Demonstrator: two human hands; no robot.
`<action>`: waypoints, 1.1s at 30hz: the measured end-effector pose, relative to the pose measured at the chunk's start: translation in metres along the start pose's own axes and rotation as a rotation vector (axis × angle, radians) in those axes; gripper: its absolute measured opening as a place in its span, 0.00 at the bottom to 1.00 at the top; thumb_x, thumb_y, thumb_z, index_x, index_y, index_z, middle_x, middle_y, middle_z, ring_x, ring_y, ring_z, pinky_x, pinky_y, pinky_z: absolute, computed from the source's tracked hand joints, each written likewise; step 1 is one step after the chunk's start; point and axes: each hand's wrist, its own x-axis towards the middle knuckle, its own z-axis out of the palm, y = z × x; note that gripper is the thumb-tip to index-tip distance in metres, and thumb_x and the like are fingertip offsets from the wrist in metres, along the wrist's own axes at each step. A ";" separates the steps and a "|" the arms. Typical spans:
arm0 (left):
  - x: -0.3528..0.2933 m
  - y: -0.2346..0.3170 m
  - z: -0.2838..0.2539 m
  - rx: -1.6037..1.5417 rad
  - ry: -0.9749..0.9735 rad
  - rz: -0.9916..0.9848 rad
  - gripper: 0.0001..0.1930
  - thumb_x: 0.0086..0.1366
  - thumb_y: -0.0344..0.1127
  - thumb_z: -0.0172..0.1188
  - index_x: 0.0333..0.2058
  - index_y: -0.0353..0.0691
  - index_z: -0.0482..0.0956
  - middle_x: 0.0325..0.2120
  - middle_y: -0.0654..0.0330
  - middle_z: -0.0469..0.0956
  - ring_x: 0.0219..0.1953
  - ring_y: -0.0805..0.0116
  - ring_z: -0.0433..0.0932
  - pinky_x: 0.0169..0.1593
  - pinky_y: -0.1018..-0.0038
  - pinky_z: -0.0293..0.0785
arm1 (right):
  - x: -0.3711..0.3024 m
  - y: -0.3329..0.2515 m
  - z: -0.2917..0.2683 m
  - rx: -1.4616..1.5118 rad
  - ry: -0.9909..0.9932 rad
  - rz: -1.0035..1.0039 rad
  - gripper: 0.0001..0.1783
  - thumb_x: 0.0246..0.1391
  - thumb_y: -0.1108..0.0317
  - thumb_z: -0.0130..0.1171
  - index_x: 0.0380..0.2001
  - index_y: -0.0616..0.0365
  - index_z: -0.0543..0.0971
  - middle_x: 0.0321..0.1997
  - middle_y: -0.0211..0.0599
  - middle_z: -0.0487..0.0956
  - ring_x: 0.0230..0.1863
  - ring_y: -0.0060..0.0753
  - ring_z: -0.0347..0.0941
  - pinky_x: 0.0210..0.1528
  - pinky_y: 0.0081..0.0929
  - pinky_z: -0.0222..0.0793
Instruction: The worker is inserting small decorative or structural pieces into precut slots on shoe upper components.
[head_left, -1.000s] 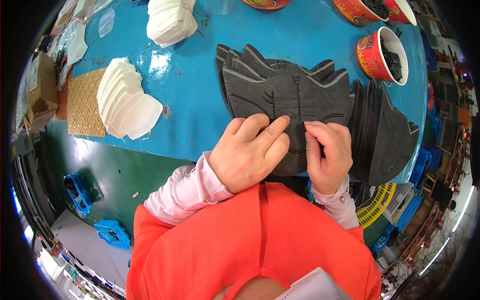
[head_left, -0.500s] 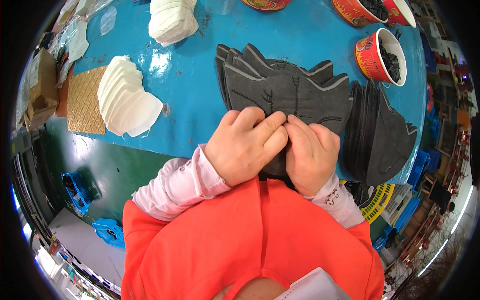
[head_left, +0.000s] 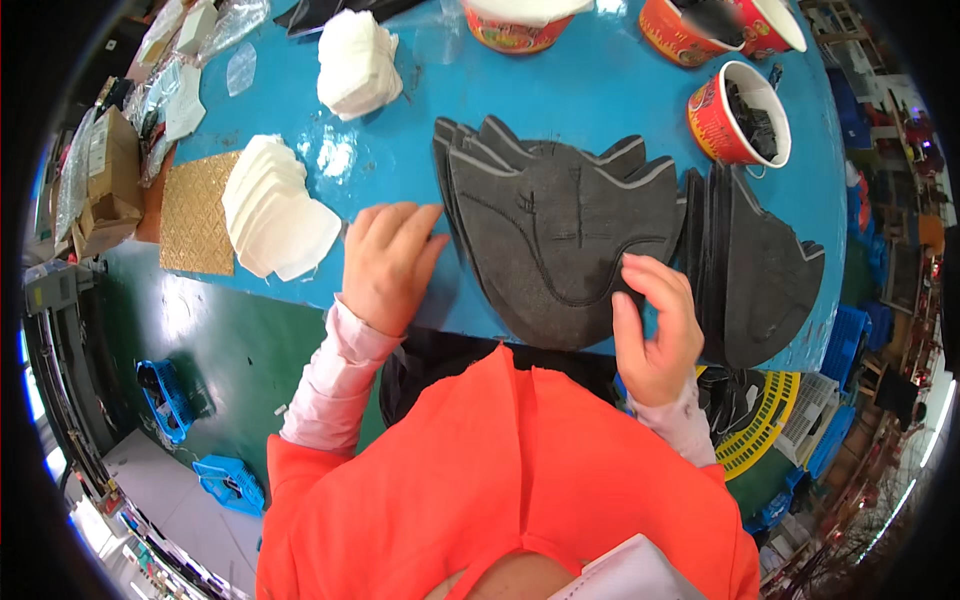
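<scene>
On the blue table lies a short stack of dark grey foam pieces [head_left: 545, 225], with pointed upper corners, a rounded lower edge and stitched lines on top. My left hand [head_left: 388, 262] is just left of this stack, its fingers loosely bent, thumb apart and nothing visible in it. At the stack's lower right edge is my right hand [head_left: 660, 325], thumb and forefinger spread with a gap between them. Whether its fingertips touch the foam, I cannot tell. A thicker row of similar foam pieces [head_left: 765, 280] leans together beyond my right hand.
White cut pieces [head_left: 275, 215] fan out over a gold textured board [head_left: 197, 225] at the left. A white bundle [head_left: 357, 65] lies farther back. Red paper tubs [head_left: 715, 122] with black bits stand at the far right. A cardboard box [head_left: 110, 180] sits at the far left.
My hands have parted from their meeting point at the stack's lower edge. The left moved leftward off the foam, the right slightly right and down; both have opened.
</scene>
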 end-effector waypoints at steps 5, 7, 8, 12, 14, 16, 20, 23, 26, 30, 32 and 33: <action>-0.016 0.004 -0.001 0.021 0.016 -0.033 0.21 0.56 0.26 0.64 0.51 0.34 0.78 0.50 0.50 0.75 0.48 0.47 0.74 0.53 0.59 0.70 | 0.053 -0.021 -0.072 -0.538 -0.072 -0.048 0.20 0.49 0.73 0.67 0.48 0.57 0.79 0.48 0.40 0.81 0.45 0.45 0.77 0.48 0.37 0.70; -0.018 0.004 0.000 0.058 0.111 -0.063 0.21 0.57 0.26 0.64 0.51 0.37 0.78 0.50 0.51 0.75 0.50 0.50 0.74 0.53 0.60 0.69 | 0.084 -0.003 -0.097 -0.700 -0.005 -0.010 0.17 0.51 0.71 0.66 0.46 0.56 0.79 0.47 0.39 0.82 0.46 0.45 0.78 0.47 0.37 0.71; -0.021 0.005 0.003 0.022 0.145 -0.082 0.19 0.58 0.22 0.60 0.49 0.34 0.78 0.50 0.49 0.75 0.51 0.48 0.74 0.55 0.59 0.69 | 0.105 0.017 -0.105 -0.714 -0.032 -0.046 0.15 0.52 0.71 0.65 0.45 0.56 0.80 0.45 0.40 0.82 0.46 0.46 0.78 0.47 0.37 0.72; -0.024 0.008 0.004 0.015 0.296 -0.054 0.15 0.58 0.19 0.57 0.45 0.33 0.78 0.47 0.47 0.76 0.49 0.47 0.75 0.53 0.60 0.69 | 0.193 0.102 -0.101 -0.486 -0.164 0.039 0.12 0.55 0.70 0.62 0.44 0.54 0.80 0.39 0.45 0.83 0.43 0.51 0.80 0.45 0.40 0.75; -0.028 0.004 0.005 -0.056 0.343 -0.073 0.14 0.58 0.18 0.57 0.44 0.33 0.78 0.46 0.48 0.76 0.47 0.47 0.75 0.52 0.60 0.69 | 0.228 0.130 -0.082 -0.542 -0.118 0.074 0.12 0.56 0.68 0.62 0.45 0.54 0.80 0.40 0.45 0.83 0.44 0.51 0.80 0.47 0.43 0.75; -0.027 0.001 0.007 -0.149 0.391 -0.099 0.13 0.57 0.17 0.56 0.42 0.33 0.78 0.43 0.48 0.77 0.44 0.48 0.76 0.50 0.60 0.71 | 0.255 0.152 -0.063 -0.736 -0.070 0.127 0.14 0.56 0.66 0.62 0.46 0.52 0.79 0.44 0.45 0.83 0.48 0.51 0.79 0.50 0.45 0.75; -0.027 0.004 0.010 -0.134 0.413 -0.095 0.11 0.61 0.16 0.53 0.42 0.31 0.77 0.44 0.46 0.77 0.45 0.48 0.76 0.50 0.63 0.72 | 0.281 0.168 -0.042 -0.914 -0.080 0.357 0.14 0.58 0.61 0.61 0.48 0.48 0.80 0.50 0.45 0.82 0.52 0.52 0.77 0.53 0.50 0.74; -0.031 0.003 0.008 -0.157 0.414 -0.097 0.11 0.60 0.16 0.53 0.41 0.31 0.77 0.44 0.46 0.77 0.44 0.48 0.76 0.49 0.63 0.73 | 0.286 0.165 -0.038 -0.883 -0.088 0.372 0.12 0.59 0.61 0.60 0.46 0.46 0.82 0.45 0.45 0.83 0.50 0.51 0.78 0.53 0.50 0.73; -0.028 0.004 0.008 -0.162 0.430 -0.085 0.12 0.58 0.16 0.56 0.41 0.32 0.78 0.43 0.48 0.77 0.43 0.49 0.77 0.48 0.62 0.72 | 0.285 0.185 -0.044 -0.728 0.086 0.314 0.10 0.59 0.62 0.60 0.42 0.48 0.83 0.40 0.46 0.84 0.46 0.53 0.80 0.50 0.45 0.74; -0.027 0.004 0.008 -0.163 0.429 -0.076 0.13 0.56 0.18 0.58 0.41 0.33 0.78 0.43 0.50 0.77 0.43 0.50 0.77 0.48 0.61 0.71 | 0.282 0.207 -0.049 -0.573 0.113 0.254 0.09 0.59 0.63 0.60 0.42 0.48 0.82 0.41 0.46 0.83 0.47 0.52 0.79 0.51 0.45 0.73; -0.027 0.004 0.009 -0.154 0.429 -0.078 0.13 0.56 0.18 0.58 0.41 0.34 0.78 0.43 0.50 0.77 0.44 0.50 0.77 0.48 0.61 0.71 | 0.280 0.204 -0.048 -0.654 0.034 0.252 0.10 0.57 0.64 0.61 0.42 0.48 0.82 0.42 0.46 0.83 0.49 0.52 0.79 0.52 0.45 0.73; -0.028 0.004 0.009 -0.145 0.426 -0.077 0.13 0.55 0.18 0.58 0.40 0.34 0.78 0.43 0.50 0.77 0.44 0.50 0.77 0.48 0.62 0.71 | 0.279 0.198 -0.048 -0.735 -0.044 0.252 0.11 0.56 0.66 0.62 0.43 0.48 0.82 0.44 0.45 0.83 0.50 0.51 0.78 0.52 0.45 0.73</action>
